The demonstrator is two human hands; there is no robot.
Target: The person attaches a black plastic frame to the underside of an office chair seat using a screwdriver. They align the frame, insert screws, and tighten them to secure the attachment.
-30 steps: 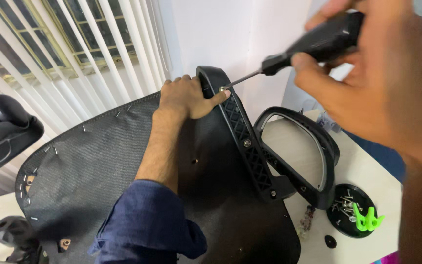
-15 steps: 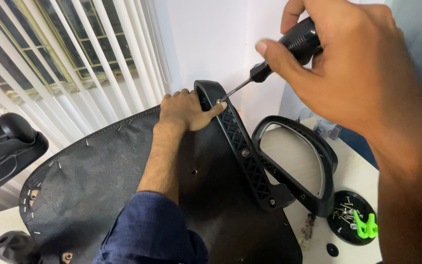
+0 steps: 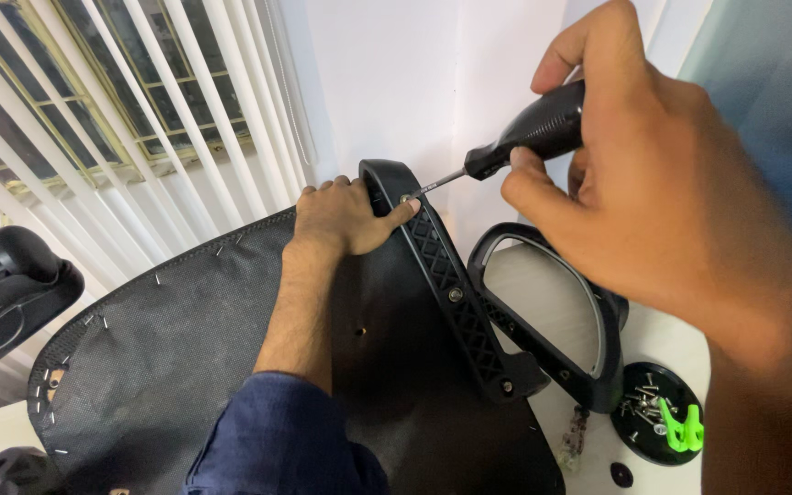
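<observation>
No packages, labels, signs or screens can be seen anywhere in this view.

White table (image 3: 666,344): seat base (image 3: 167,367), loose armrest (image 3: 552,316), screw dish (image 3: 662,422).
</observation>
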